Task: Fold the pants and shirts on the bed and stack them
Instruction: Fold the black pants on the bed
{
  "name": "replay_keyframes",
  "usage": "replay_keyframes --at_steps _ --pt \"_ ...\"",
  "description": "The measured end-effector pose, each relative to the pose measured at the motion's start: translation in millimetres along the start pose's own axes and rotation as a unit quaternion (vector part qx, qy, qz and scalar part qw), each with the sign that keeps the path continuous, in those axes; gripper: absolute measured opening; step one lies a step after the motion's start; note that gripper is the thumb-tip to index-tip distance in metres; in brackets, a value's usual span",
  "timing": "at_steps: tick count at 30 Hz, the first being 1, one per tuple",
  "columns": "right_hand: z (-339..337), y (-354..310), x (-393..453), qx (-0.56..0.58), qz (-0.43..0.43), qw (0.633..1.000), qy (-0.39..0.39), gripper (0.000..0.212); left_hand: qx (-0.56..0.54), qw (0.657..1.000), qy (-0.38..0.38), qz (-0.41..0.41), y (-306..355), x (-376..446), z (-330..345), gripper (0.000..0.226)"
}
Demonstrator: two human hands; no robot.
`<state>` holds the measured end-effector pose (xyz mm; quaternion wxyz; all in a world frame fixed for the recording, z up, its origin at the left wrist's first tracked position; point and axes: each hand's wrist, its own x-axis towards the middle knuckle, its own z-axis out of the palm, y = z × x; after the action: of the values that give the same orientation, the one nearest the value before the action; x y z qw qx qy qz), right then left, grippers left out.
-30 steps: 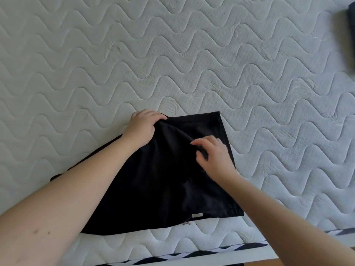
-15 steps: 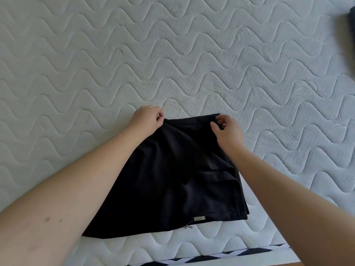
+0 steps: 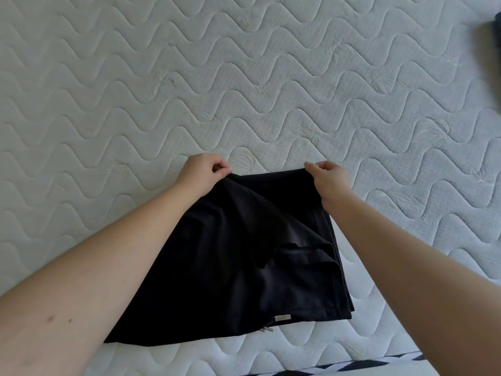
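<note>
- Garment (image 3: 217,267): black, partly folded, lying on the bed (image 3: 108,104) near its front edge; creases and overlapping layers show on the right half.
- Left hand (image 3: 200,176): fingers curled, pinching the far left corner of the garment's top edge.
- Right hand (image 3: 329,183): fingers curled, pinching the far right corner of the same edge.
- Top edge: held taut between the two hands, just above the quilted cover.
- Tag (image 3: 282,318): small, pale, on the garment's near hem; two thin metal-like tips beside it, identity unclear.
- Dark item (image 3: 492,63): blurred, at the bed's far right edge, well apart from the garment; kind cannot be told.
- Trim (image 3: 352,366): black-and-white pattern along the bed's near edge.
</note>
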<state>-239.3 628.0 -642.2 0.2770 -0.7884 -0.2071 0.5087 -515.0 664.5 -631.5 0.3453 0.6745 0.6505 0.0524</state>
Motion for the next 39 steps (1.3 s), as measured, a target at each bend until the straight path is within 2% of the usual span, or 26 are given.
replay_keyframes --at_steps 4,9,13,15,18,21,28,33,39 --pt "-18.3 5.5 4.6 -0.033 -0.05 0.997 0.039 0.026 0.002 1.0 0.01 -0.018 -6.3 0.5 1.4 0.014" --pt "-18.6 9.2 4.4 -0.112 -0.074 0.99 0.043 0.028 -0.021 1.0 0.002 -0.005 -2.7 0.3 4.2 0.015" --pt "-15.5 8.1 3.2 -0.074 -0.079 0.994 0.022 0.029 -0.027 0.998 -0.046 0.022 -2.8 -0.4 2.5 0.044" --pt "-17.0 8.3 4.5 -0.05 -0.079 0.996 0.003 0.026 0.007 0.996 -0.07 0.052 -5.7 -1.0 0.0 0.049" --pt "-20.0 7.6 7.9 -0.016 -0.079 0.996 -0.043 0.019 0.054 0.989 -0.095 0.095 -11.2 -2.5 0.8 0.035" --pt "-21.9 7.3 7.8 0.001 -0.083 0.993 -0.083 0.03 0.078 0.988 -0.084 0.104 -13.1 -4.3 3.6 0.024" --pt "-23.9 10.1 6.6 -0.058 -0.092 0.993 -0.037 0.02 0.156 0.983 -0.029 0.093 -5.0 -2.6 7.7 0.014" --pt "-22.6 15.2 -0.3 -0.131 -0.096 0.984 -0.071 0.045 0.177 0.98 -0.023 0.09 -4.6 -3.2 12.0 0.014" --pt "-33.0 28.1 -4.5 -0.122 -0.088 0.988 -0.046 0.032 0.197 0.978 -0.004 0.074 -3.8 -3.5 17.8 0.015"
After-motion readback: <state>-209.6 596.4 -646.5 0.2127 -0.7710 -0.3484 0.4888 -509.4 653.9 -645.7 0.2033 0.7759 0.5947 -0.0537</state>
